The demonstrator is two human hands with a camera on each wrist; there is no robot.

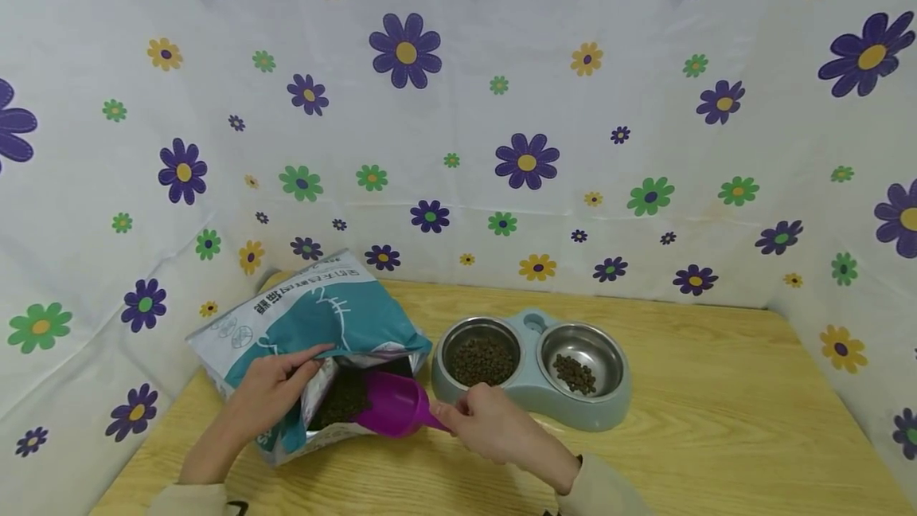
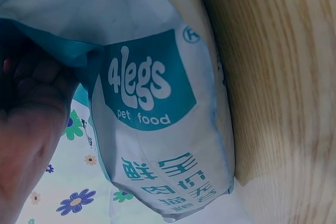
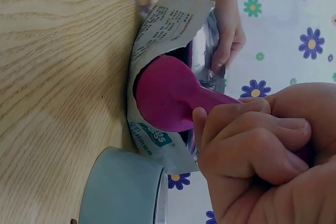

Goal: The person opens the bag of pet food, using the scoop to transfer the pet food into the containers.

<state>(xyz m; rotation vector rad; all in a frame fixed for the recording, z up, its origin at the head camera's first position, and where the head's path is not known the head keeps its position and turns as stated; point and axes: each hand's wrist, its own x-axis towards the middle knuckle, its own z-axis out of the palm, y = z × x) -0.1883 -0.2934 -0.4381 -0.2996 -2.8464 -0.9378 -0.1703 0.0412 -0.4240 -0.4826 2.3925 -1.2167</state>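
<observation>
A white and teal pet food bag (image 1: 372, 309) lies on its side with its mouth facing the person. My left hand (image 1: 261, 400) grips the upper edge of that mouth and holds it raised; in the left wrist view the fingers are partly in shadow under the bag's edge. My right hand (image 1: 494, 428) holds a magenta scoop (image 1: 401, 404) by its handle, fingers curled round it. The scoop's bowl is inside the bag's mouth, against brown kibble (image 1: 340, 403). How much the scoop contains is hidden.
Right of the bag stands a light blue double feeder (image 1: 528, 396) with two steel bowls. Its left bowl has much kibble (image 1: 481, 362), the right bowl a small heap (image 1: 575, 373). Under everything is a wood-grain table (image 1: 716, 420), with a flowered cloth (image 1: 458, 118) behind and at the sides.
</observation>
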